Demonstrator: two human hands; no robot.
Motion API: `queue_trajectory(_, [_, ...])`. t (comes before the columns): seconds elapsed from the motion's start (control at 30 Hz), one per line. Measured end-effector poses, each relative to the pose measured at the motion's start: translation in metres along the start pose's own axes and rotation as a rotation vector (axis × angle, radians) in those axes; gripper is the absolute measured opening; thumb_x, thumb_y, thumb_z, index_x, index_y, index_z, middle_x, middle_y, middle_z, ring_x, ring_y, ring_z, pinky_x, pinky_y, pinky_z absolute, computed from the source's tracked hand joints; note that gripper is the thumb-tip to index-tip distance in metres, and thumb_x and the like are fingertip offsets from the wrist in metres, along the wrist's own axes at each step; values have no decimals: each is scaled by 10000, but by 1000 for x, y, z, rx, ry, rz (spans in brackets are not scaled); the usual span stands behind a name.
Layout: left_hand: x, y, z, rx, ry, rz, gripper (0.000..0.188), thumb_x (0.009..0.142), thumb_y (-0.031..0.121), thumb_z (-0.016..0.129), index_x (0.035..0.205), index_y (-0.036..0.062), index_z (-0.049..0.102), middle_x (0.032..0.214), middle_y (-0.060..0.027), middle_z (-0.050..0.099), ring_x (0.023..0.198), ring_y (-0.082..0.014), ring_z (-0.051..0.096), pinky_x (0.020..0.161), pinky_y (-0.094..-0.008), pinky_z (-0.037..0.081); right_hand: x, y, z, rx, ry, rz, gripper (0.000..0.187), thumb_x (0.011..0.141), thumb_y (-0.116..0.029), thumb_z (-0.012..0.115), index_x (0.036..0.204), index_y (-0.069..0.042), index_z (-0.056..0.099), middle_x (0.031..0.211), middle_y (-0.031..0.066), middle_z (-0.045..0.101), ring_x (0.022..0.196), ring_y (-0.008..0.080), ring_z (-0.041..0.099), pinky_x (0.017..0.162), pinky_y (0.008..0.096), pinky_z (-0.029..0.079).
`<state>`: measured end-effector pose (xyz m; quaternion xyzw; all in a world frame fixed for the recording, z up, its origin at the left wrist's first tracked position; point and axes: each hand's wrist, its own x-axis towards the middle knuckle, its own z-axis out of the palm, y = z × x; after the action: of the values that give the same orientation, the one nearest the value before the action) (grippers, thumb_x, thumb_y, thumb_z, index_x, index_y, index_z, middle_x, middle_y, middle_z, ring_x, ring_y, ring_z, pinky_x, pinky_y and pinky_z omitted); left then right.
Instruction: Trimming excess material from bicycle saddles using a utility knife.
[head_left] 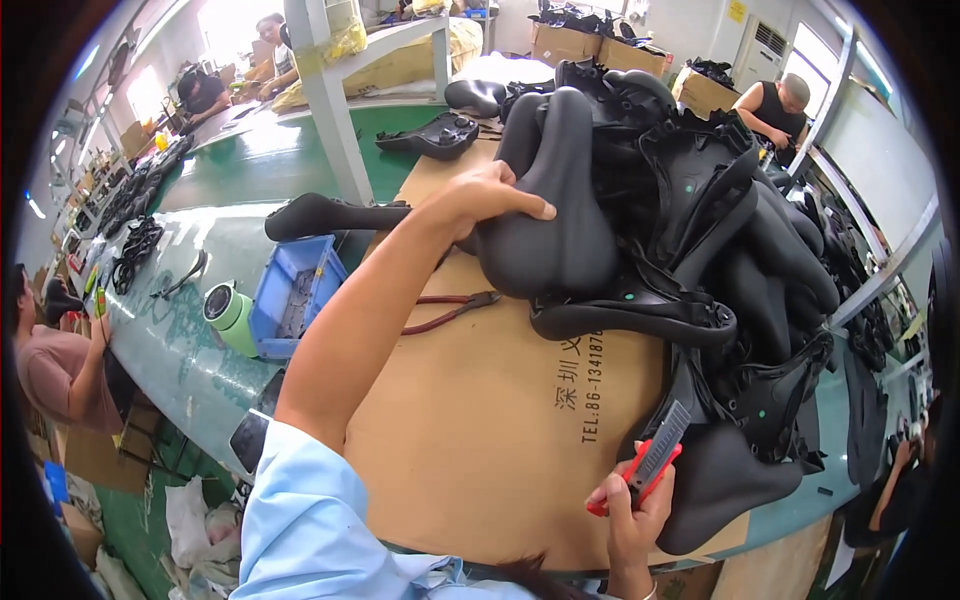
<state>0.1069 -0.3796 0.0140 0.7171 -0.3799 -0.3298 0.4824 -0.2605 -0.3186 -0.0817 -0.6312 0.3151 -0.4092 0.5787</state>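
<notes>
My left hand [482,196] is closed on the side of a black bicycle saddle [562,245], the thumb lying across its top. The saddle stands tilted against the pile, its narrow nose pointing up and away. In my right hand [636,520], low and to the right, is a red utility knife [656,466] with its segmented blade extended up and to the right. Just right of the knife lies another black saddle [725,490], smooth side up. A saddle with its underside showing [635,318] rests below the held one.
A cardboard sheet [480,430] covers the table before me. Red-handled pliers [455,305] lie on it beside a blue bin [295,300] and a green round container [230,315]. A large heap of black saddles [700,190] rises at right. Co-workers sit at far left, back and right.
</notes>
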Motion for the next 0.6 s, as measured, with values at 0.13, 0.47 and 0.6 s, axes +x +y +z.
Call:
queue_trajectory(0.13, [-53, -19, 31, 39, 251, 377, 523, 645, 226, 840, 1005, 3, 533, 950, -103, 567, 841, -162, 563, 717, -306, 475, 3, 1, 1, 40, 70, -2, 374, 908, -34, 519, 1257, 28, 400, 841, 74, 534, 544, 126, 575, 517, 235, 477])
queue_trajectory(0.47, [-257, -110, 61, 934, -119, 867, 177, 801, 182, 685, 785, 96, 531, 822, -29, 550, 730, -206, 531, 643, -317, 411, -10, 5, -23, 3, -124, 182, 386, 928, -86, 570, 1276, 21, 439, 815, 40, 549, 614, 93, 547, 547, 237, 473])
queue_trajectory(0.6, [-260, -83, 75, 858, -21, 569, 194, 857, 274, 636, 766, 110, 588, 796, -21, 568, 745, -207, 539, 715, -351, 397, -18, 9, -24, -249, -212, 328, 352, 893, -94, 632, 1214, -1, 523, 751, 17, 574, 595, 71, 551, 542, 224, 459])
